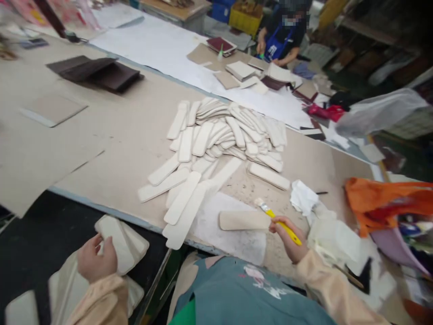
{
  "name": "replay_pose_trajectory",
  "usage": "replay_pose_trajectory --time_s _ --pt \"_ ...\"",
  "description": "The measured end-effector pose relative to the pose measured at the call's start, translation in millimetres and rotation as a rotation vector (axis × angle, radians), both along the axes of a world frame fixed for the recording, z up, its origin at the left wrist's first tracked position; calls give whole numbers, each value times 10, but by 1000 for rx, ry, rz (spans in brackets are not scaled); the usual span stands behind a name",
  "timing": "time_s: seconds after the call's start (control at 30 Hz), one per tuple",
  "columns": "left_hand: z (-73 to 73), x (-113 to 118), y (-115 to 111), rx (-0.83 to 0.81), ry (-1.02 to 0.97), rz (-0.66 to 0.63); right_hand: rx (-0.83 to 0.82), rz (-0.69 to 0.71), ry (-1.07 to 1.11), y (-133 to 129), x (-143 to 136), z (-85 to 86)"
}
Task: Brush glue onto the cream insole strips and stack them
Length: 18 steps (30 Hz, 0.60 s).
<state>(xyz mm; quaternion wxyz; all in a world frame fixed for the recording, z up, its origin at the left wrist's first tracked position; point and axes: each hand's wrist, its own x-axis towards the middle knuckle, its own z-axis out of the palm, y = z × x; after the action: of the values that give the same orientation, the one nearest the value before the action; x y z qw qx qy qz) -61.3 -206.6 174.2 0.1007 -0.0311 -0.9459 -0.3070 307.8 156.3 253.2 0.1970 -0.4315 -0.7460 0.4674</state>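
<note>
My right hand [289, 237] is closed around a yellow-handled paintbrush [286, 229]. Its pale bristles point up and left over the table. Just left of those fingers a beige rounded strip [241, 220] lies on a stained white sheet [233, 250], its right end close to my fingertips. At the lower left, my left hand [97, 258] has its thumb and fingers bent at the edge of a white rounded strip [117, 239]. That strip tops several others on a black surface [30, 234]. A large heap of similar strips [216, 135] covers the middle of the table.
Dark brown sheets [98, 74] and a flat beige panel [54, 110] lie to the left. Crumpled white paper [303, 197], an orange cloth [382, 203] and a pink basin [395, 248] are on the right. Across the table stands a person [284, 38] among stacked pieces.
</note>
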Motion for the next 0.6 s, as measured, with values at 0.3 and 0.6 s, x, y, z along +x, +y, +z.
replay_pose_trajectory --time_s 0.3,0.6 --pt "32 1622 1776 5 -220 -1241 -298 90 78 -368 8 -373" --pt "-391 1514 2269 -217 -302 -1287 -268 206 114 -287 -280 -568"
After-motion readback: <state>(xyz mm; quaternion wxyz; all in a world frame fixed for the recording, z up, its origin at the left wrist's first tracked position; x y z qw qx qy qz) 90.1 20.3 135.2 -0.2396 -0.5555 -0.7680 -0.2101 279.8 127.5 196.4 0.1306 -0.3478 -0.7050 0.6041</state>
